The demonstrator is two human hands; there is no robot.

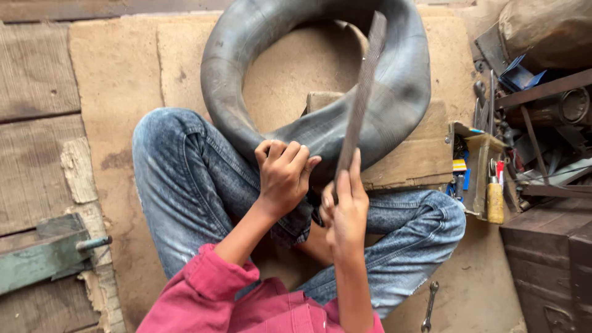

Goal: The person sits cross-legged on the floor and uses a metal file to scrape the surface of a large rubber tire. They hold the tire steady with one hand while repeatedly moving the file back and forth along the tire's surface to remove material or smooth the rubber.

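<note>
A black rubber inner tube (407,74) lies on the floor, its near part draped over a wooden block (419,154) in front of my crossed legs in blue jeans. My left hand (282,176) is closed, pressing on the tube's near edge. My right hand (346,209) grips the lower end of a long flat metal file (364,86), which stands upright and slants up across the tube.
A small open box of tools (478,176) with a yellow-handled tool (494,200) sits to the right, beside metal scrap and a dark chest (549,259). A wrench (429,305) lies on the floor by my right knee. A green metal piece (43,256) is at left.
</note>
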